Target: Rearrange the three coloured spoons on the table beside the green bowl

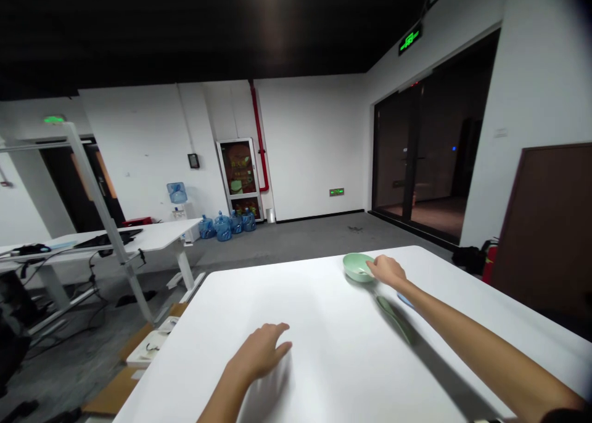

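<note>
My left hand (259,353) lies palm down on the white table (319,324), fingers loosely curled, holding nothing. Far ahead, my right hand (387,271) reaches to the rim of a pale green bowl (357,267), its fingertips at the bowl's right edge. Something pale shows in the bowl, too small to name. Just below that hand lies a long green utensil (394,318), perhaps a spatula. A small blue object (405,299) is partly hidden behind my right forearm.
A second white desk (152,235) with cables and dark items stands to the left. Cardboard (111,392) lies on the floor at the table's left. Blue water jugs (222,227) line the back wall. Glass doors (416,158) and a red fire extinguisher (489,261) are to the right.
</note>
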